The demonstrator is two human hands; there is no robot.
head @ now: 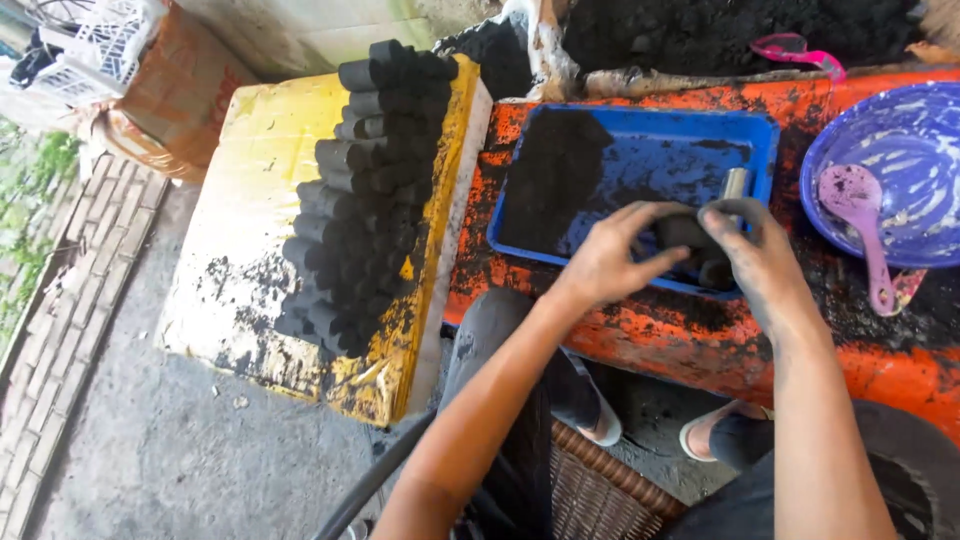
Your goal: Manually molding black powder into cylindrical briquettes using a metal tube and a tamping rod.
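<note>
My left hand (612,256) and my right hand (757,252) meet over the near edge of a blue tray (760,135). Between them they grip a short black cylinder of pressed charcoal (688,231); both hands are dusted black. A metal tube (735,183) lies in the tray just behind my fingers. A heap of black powder (552,176) fills the tray's left half. To the left, several finished black cylinders (365,190) lie stacked in rows on a yellow foam board (255,210).
The tray rests on an orange, soot-stained bench (700,335). A purple bowl (905,140) with a pink spoon (860,215) sits at the right. More black powder (720,30) is piled behind. My sandalled feet (705,432) are on the concrete floor.
</note>
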